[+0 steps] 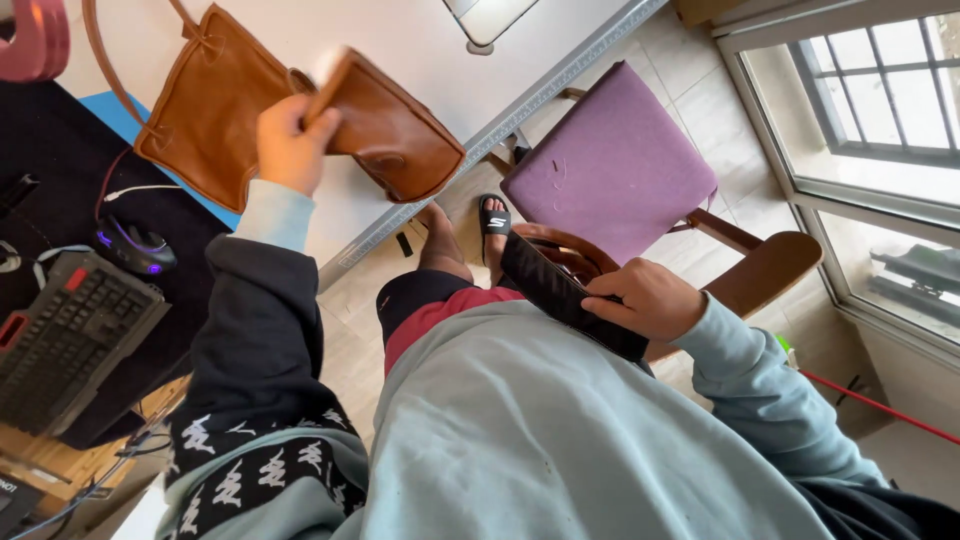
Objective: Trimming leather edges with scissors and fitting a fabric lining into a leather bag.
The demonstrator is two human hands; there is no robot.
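Brown leather bag (215,105) on white table (420,45), flap lifted; black strap in my other hand.

My left hand (290,145) is closed on the bag's flap (390,125), holding it up off the bag; I cannot see inside. My right hand (648,298) is curled around a flat black strap (565,295) over my lap. Nearby: purple chair (615,165) just beside the table edge, my sandalled foot (493,225) below, black keyboard (70,340) and lit mouse (135,245) on a dark mat.
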